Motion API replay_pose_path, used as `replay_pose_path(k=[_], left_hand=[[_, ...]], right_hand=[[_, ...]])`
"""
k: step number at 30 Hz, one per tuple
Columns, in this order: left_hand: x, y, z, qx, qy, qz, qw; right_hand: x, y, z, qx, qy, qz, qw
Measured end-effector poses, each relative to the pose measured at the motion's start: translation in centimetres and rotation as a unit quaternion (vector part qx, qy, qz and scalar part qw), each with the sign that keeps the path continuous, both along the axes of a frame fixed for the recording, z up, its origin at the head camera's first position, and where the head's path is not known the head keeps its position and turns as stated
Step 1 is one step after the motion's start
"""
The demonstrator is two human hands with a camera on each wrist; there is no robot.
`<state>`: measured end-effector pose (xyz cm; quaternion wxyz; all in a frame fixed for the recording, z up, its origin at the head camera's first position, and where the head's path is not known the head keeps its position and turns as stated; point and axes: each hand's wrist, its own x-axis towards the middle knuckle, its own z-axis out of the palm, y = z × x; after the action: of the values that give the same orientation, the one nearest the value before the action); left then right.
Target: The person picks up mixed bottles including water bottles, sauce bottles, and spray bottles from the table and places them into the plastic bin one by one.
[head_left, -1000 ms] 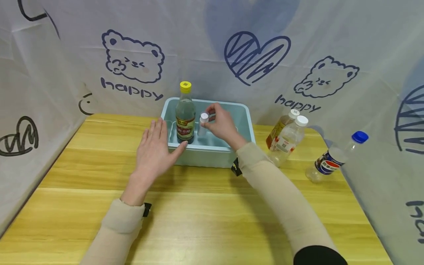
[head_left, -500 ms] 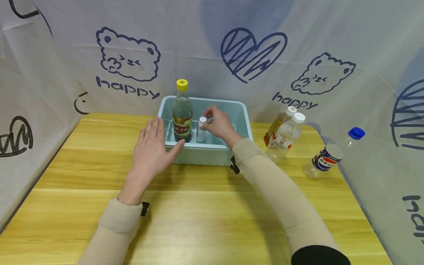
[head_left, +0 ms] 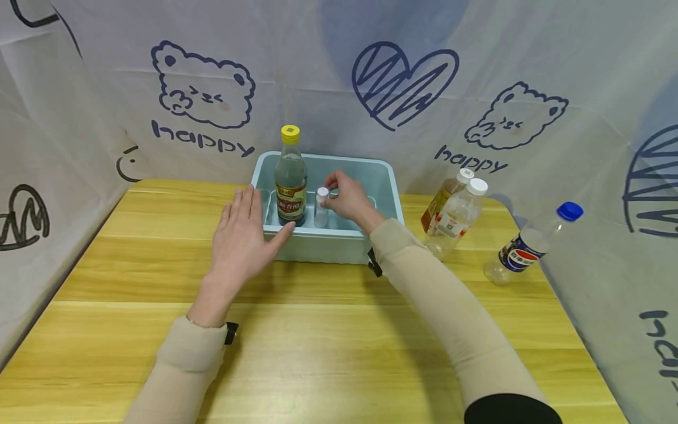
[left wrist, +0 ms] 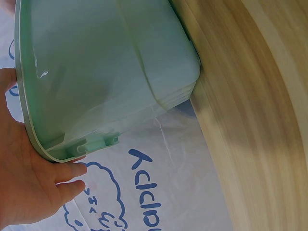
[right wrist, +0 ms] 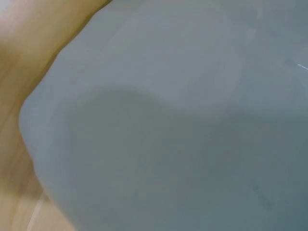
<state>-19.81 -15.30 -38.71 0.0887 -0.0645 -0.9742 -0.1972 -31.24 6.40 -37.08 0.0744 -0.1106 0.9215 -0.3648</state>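
A light blue-green plastic bin stands on the table against the cloth backdrop. Inside, at its left, is an upright glass sauce bottle with a yellow cap and a red-and-yellow label. Beside it is a small clear bottle with a white cap, low in the bin and upright. My right hand reaches over the front rim and pinches this small bottle near its cap. My left hand rests at the bin's front left corner, fingers straight. In the left wrist view, the left hand touches the rim.
Right of the bin stand a bottle with amber contents and a clear white-capped bottle. Farther right is a blue-capped cola bottle. The wooden table extends in front. The bin's wall fills most of the right wrist view.
The right hand has lowered the small white-capped bottle a little deeper into the bin. The left hand stays at the corner; the head view has shifted slightly.
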Motion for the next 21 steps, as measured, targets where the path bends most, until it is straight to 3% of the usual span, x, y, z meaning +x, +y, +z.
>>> replay_pose_path(k=[21], left_hand=[[-0.06,0.03,-0.05,-0.003,0.003,0.001,1.0]], right_hand=[[-0.16,0.15,0.35,0.005,0.012,-0.005,1.0]])
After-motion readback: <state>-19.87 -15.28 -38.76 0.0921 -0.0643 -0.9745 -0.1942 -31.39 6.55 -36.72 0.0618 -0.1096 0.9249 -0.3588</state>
